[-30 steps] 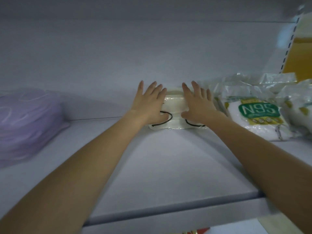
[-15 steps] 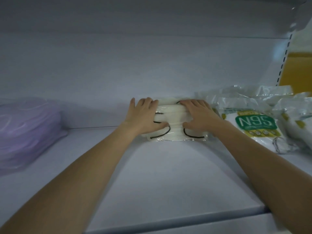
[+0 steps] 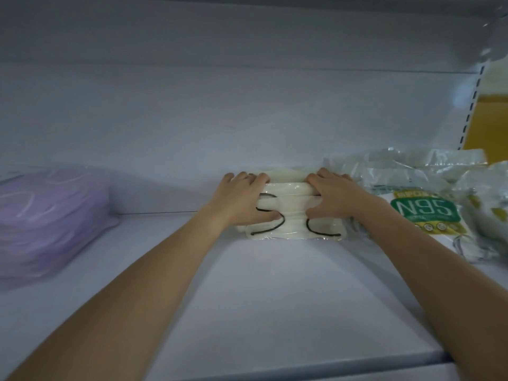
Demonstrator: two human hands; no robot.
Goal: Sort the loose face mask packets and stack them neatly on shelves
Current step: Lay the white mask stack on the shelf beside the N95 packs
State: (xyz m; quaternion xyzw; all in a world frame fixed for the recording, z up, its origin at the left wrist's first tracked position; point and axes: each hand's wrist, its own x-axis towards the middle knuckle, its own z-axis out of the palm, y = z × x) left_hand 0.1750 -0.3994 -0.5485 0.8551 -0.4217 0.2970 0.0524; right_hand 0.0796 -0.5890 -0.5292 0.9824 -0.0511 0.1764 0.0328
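Presently left hand (image 3: 244,200) and right hand (image 3: 339,200) clasp the white mask stack (image 3: 288,215), far back on the shelf (image 3: 261,303).

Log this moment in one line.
step: stacking | left hand: grips white masks | right hand: grips white masks | on: shelf | right: N95 packets | left: purple pack

Dim white shelf (image 3: 275,298), back panel (image 3: 220,119), yellow wall (image 3: 486,125)
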